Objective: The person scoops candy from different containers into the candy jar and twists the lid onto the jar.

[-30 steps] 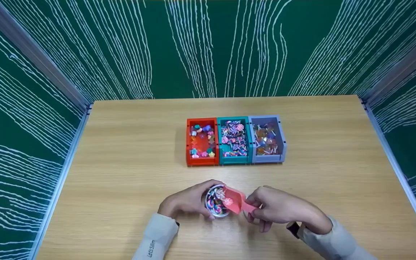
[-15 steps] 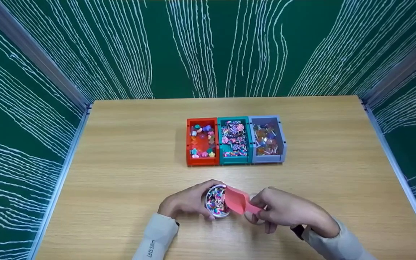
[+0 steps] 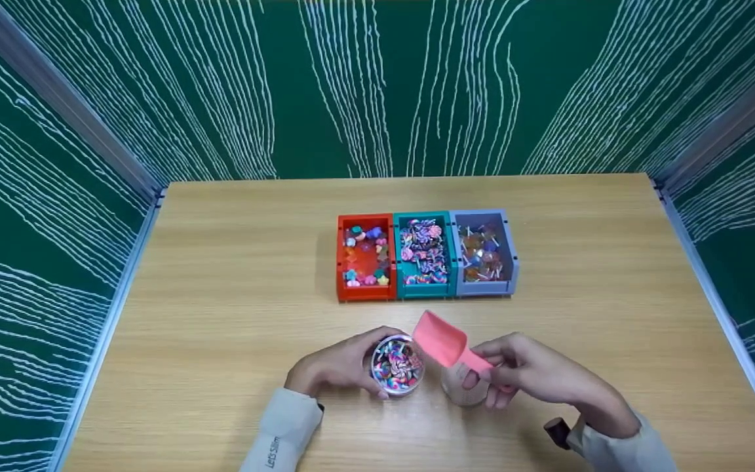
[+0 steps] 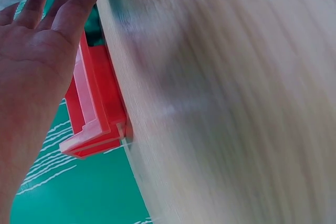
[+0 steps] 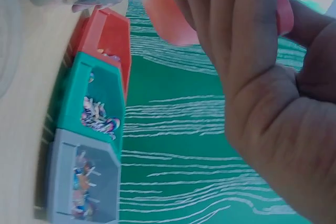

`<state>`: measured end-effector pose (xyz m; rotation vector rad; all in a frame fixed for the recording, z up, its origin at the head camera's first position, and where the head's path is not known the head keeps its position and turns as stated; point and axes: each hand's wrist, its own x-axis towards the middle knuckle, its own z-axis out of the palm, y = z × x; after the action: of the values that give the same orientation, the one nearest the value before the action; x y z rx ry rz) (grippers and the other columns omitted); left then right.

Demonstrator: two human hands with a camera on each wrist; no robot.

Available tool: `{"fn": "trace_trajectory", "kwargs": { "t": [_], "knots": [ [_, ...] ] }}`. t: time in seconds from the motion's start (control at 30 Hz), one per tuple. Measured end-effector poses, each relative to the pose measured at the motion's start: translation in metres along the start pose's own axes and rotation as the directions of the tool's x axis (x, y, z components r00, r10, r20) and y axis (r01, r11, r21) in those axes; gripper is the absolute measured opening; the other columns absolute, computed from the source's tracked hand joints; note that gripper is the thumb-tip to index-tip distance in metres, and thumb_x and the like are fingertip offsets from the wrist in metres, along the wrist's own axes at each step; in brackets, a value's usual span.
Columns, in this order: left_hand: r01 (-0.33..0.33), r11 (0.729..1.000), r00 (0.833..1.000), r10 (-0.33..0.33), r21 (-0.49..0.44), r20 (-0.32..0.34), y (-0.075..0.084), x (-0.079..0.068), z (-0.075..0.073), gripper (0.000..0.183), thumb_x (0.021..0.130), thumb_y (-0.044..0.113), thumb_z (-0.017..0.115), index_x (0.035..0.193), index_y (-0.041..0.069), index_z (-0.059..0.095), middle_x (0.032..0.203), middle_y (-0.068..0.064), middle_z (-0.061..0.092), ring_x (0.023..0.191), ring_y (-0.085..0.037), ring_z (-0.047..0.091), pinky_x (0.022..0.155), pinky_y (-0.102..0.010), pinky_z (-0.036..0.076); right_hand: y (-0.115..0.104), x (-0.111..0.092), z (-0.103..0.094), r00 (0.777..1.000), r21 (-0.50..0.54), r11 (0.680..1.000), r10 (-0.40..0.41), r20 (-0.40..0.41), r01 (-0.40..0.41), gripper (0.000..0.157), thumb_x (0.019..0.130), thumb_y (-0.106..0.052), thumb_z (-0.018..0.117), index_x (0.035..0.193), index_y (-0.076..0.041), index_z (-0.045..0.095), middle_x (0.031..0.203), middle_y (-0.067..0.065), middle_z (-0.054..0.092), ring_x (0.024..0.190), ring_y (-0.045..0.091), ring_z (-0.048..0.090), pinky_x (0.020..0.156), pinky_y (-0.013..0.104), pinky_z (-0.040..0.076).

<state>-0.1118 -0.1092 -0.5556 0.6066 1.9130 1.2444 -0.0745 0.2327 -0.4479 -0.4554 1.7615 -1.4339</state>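
Observation:
My left hand [image 3: 345, 366] holds a clear round jar [image 3: 398, 366], its fingers and thumb curled round the side. Small colourful lollipop-like pieces fill much of the jar, seen also through its wall in the right wrist view. Between thumb and fingers my right hand [image 3: 535, 370] grips the handle of a pink scoop [image 3: 441, 338]. The scoop's bowl is raised just right of the jar's rim, and no pieces show in it. Partly under the right hand, a clear round lid [image 3: 459, 391] lies on the table; the right wrist view catches the lid's edge [image 5: 8, 40].
Three joined bins stand beyond the hands: red [image 3: 343, 259], teal [image 3: 425, 292] and grey-purple [image 3: 512, 262], each with small colourful pieces inside. The wooden table [image 3: 233, 262] is enclosed by green walls [image 3: 325, 85] with white lines.
The scoop has tipped its pieces into the jar, then lifted away up and to the right with my right hand. My left hand and the jar have stayed in place.

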Motion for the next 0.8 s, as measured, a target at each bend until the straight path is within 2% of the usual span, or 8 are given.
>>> {"fn": "trace_trajectory", "kwargs": {
  "t": [0.13, 0.27, 0.53, 0.6, 0.67, 0.8],
  "knots": [
    [0.020, 1.000, 1.000, -0.020, -0.003, -0.004, 0.000, -0.001, 0.000, 0.091, 0.079, 0.014, 0.095, 0.152, 0.039, 0.047, 0.149, 0.016, 0.053, 0.143, -0.013, 0.044, 0.126, -0.046, 0.030, 0.010, -0.002, -0.007, 0.998, 0.069, 0.998, -0.006, -0.059, 0.010, 0.042, 0.102, 0.005, 0.050, 0.141, 0.022, 0.050, 0.110, 0.024, 0.076, 0.078, 0.015, 0.075, 0.072, 0.031, 0.064],
    [0.034, 0.999, 0.999, -0.034, -0.001, -0.009, 0.000, -0.001, 0.000, 0.091, 0.079, 0.014, 0.095, 0.153, 0.038, 0.046, 0.150, 0.015, 0.052, 0.144, -0.014, 0.044, 0.126, -0.047, 0.029, 0.018, -0.005, -0.012, 0.992, 0.145, 0.989, 0.026, -0.122, -0.009, 0.044, 0.105, 0.000, 0.052, 0.143, 0.021, 0.048, 0.114, 0.019, 0.077, 0.083, 0.016, 0.076, 0.076, 0.031, 0.064],
    [0.063, 0.996, 0.998, -0.064, -0.056, -0.009, -0.003, -0.002, 0.000, 0.089, 0.082, 0.016, 0.093, 0.152, 0.044, 0.047, 0.153, 0.017, 0.051, 0.146, -0.017, 0.041, 0.126, -0.051, 0.029, 0.034, -0.005, -0.019, 0.960, 0.220, 0.975, 0.089, -0.264, -0.030, 0.049, 0.107, -0.005, 0.054, 0.148, 0.019, 0.043, 0.116, 0.012, 0.078, 0.087, 0.016, 0.077, 0.080, 0.031, 0.063],
    [0.054, 0.997, 0.998, -0.055, -0.051, -0.012, -0.004, -0.003, 0.000, 0.090, 0.082, 0.018, 0.094, 0.154, 0.044, 0.046, 0.155, 0.017, 0.049, 0.148, -0.016, 0.040, 0.127, -0.050, 0.027, 0.039, -0.005, -0.020, 0.951, 0.228, 0.974, 0.088, -0.297, -0.019, 0.049, 0.107, -0.005, 0.053, 0.148, 0.020, 0.043, 0.116, 0.011, 0.078, 0.088, 0.017, 0.077, 0.081, 0.032, 0.063],
    [0.023, 0.998, 1.000, -0.024, -0.061, -0.013, -0.005, -0.004, -0.002, 0.093, 0.081, 0.019, 0.094, 0.157, 0.038, 0.044, 0.158, 0.014, 0.047, 0.150, -0.017, 0.039, 0.128, -0.048, 0.026, 0.044, -0.005, -0.021, 0.942, 0.228, 0.974, 0.074, -0.328, 0.002, 0.048, 0.107, -0.005, 0.052, 0.147, 0.021, 0.043, 0.115, 0.010, 0.078, 0.089, 0.017, 0.076, 0.082, 0.034, 0.064],
    [-0.081, 0.983, 0.996, 0.075, -0.167, -0.044, -0.008, -0.008, -0.008, 0.094, 0.085, 0.014, 0.090, 0.163, 0.021, 0.038, 0.164, 0.004, 0.044, 0.153, -0.022, 0.039, 0.127, -0.043, 0.028, 0.052, -0.004, -0.023, 0.929, 0.250, 0.968, 0.064, -0.364, 0.031, 0.046, 0.109, -0.006, 0.050, 0.145, 0.023, 0.044, 0.115, 0.008, 0.078, 0.091, 0.016, 0.076, 0.084, 0.035, 0.064]
  ]
}}
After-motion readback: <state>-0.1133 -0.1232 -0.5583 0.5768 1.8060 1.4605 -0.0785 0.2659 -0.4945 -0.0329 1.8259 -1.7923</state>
